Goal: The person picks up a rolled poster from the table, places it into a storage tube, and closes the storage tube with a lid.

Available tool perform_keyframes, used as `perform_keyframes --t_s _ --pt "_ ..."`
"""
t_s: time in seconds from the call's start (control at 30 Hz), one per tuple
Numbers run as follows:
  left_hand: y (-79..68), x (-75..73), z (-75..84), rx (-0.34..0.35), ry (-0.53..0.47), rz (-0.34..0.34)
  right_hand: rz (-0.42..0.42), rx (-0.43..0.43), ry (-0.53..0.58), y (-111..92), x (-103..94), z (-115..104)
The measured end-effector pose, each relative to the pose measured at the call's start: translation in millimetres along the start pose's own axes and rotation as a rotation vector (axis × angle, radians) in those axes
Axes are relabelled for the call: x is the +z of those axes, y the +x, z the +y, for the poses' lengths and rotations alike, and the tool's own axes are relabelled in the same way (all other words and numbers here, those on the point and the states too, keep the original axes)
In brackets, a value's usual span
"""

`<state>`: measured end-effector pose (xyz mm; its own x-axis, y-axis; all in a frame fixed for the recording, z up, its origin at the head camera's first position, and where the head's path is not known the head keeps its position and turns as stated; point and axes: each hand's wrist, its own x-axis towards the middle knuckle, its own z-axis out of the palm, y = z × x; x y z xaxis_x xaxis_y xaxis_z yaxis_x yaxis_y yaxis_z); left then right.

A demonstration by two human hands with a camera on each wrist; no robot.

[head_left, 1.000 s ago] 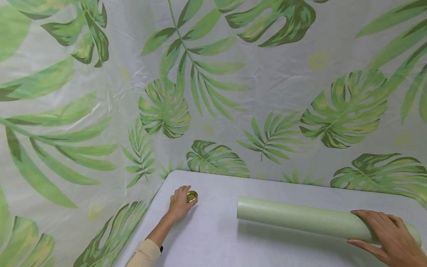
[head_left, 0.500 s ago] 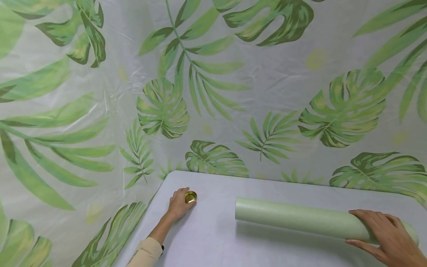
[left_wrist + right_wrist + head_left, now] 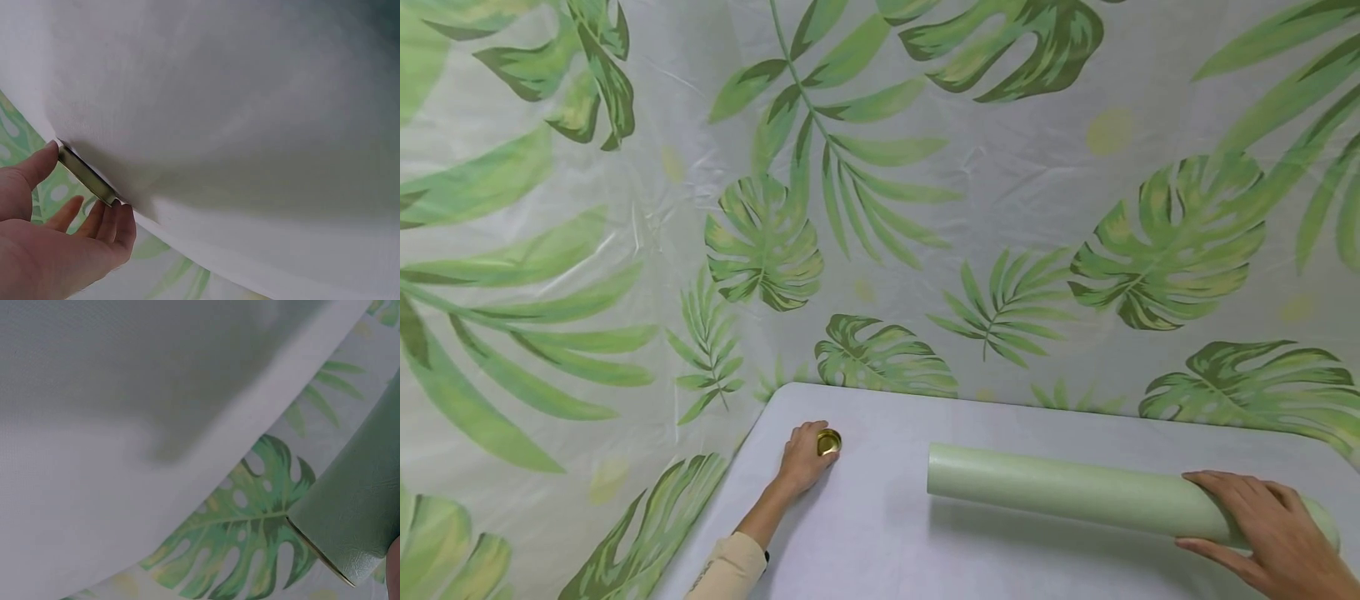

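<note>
At the far left of the white table, my left hand (image 3: 803,458) pinches the rim of a small round gold lid (image 3: 830,442) between thumb and fingers. The left wrist view shows that lid (image 3: 87,175) edge-on, close to the tabletop; whether it touches cannot be told. My right hand (image 3: 1273,525) grips a long pale green tube (image 3: 1060,490) near its right end, thumb below and fingers over the top. The tube lies sideways above the table, its shadow underneath. In the right wrist view one end of the tube (image 3: 350,512) shows, with a sliver of the hand.
A white table (image 3: 880,500) with rounded corners fills the lower part of the head view. Behind it and to the left hangs a leaf-patterned sheet (image 3: 1015,192), meeting the table's back edge. The left arm wears a beige sleeve (image 3: 730,567).
Both hands keep their holds on the lid and the tube. The whole head view has drifted very slightly; the lid's tilt has changed a little.
</note>
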<state>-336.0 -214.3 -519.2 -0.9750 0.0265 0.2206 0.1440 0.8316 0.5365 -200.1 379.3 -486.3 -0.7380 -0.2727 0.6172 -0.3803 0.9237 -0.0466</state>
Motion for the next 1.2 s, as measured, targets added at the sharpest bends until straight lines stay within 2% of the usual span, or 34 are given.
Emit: perform_keyframes --t_s 0.2,0.33,0.5,0.63,0.87,1.03,1.2 --pt "-0.3 0.8 1.5 0.008 -0.009 -0.004 -0.003 0.000 0.003 -1 -0.1 0" --pt "-1.9 -1.0 0.1 0.019 -0.060 0.002 -0.007 0.003 0.002 -1 -0.1 0" --pt "-1.6 -5.7 1.4 0.021 -0.176 0.025 -0.002 -0.005 0.002 0 0.7 0" --pt "-1.1 -10.4 6.4 0.021 -0.325 0.006 0.004 -0.011 0.002 0 2.0 0" --pt "-4.1 -18.5 17.4 0.030 -0.537 -0.084 0.001 -0.005 -0.004 -1 3.3 -1" --pt "-7.5 -23.3 23.4 0.061 -0.707 -0.217 -0.009 0.004 -0.007 0 3.7 -3" --pt "-11.6 -23.4 30.3 0.047 -0.879 -0.327 -0.010 0.006 0.000 1 4.0 -5"
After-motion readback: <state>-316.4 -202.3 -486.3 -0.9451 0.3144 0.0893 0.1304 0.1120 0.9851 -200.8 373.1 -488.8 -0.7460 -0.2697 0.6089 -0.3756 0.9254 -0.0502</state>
